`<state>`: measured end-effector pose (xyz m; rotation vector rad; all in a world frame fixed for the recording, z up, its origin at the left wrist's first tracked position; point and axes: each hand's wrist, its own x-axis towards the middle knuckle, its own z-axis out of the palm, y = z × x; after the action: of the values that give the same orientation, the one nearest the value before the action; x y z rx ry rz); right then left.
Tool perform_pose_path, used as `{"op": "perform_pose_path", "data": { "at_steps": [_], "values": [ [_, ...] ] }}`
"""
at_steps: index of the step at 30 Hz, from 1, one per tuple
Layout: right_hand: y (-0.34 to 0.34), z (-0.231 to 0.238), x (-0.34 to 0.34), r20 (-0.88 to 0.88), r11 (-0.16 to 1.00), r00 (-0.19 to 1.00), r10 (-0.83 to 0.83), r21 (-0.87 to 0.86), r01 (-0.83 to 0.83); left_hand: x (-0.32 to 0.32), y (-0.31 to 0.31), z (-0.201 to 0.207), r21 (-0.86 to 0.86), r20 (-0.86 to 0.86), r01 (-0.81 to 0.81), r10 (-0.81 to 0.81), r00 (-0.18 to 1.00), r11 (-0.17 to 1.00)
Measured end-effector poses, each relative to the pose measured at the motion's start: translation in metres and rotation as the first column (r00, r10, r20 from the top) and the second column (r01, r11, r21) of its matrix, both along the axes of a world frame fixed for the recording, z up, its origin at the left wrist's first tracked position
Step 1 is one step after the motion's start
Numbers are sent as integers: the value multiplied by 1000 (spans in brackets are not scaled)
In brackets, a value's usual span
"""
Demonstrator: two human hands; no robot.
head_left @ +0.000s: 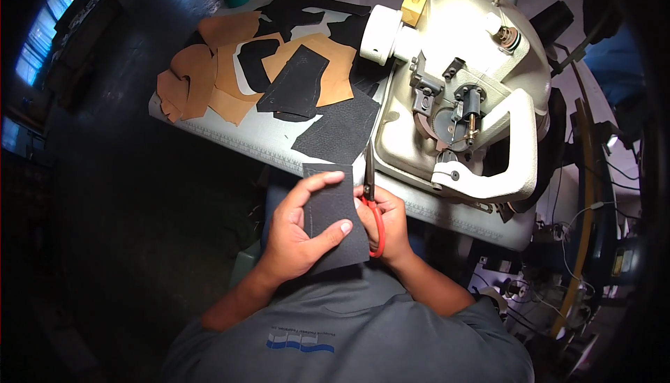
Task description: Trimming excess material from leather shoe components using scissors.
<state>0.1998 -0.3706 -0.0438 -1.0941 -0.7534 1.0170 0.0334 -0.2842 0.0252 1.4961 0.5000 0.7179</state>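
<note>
Black panel (330,205): matte, roughly rectangular, before the pale table (241,144).
Left hand (293,233): thumb and fingers gripping panel.
Right hand (393,226): gripping red-handled scissors (369,182), blades pointing toward table.
Tan cuttings (338,68): smooth, irregular, on table.

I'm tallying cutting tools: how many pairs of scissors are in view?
1: the scissors with red handles, in the right hand, blades pointing away from the person. Others could be hidden under the pieces on the table.
</note>
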Motion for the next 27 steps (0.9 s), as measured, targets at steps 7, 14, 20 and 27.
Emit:
{"op": "perform_pose_path", "data": {
  "at_steps": [7, 14, 20, 27],
  "values": [
    [6, 48, 13, -93, 978, 980, 174, -100, -183, -33, 37, 25, -171, -200, 254, -286, 937, 952],
    [20, 62, 0, -154, 996, 988, 14, -87, -27, -57, 81, -3, -627, 615, 544, -75, 785, 558],
    [28, 51, -13, -130, 996, 988, -84, -30, 81, -15, 26, -41, -80, 339, 100, -68, 938, 992],
    [29, 42, -17, -111, 999, 993, -50, 4, 51, 9, 15, -25, -249, 160, -258, 302, 940, 934]
  ]
}}
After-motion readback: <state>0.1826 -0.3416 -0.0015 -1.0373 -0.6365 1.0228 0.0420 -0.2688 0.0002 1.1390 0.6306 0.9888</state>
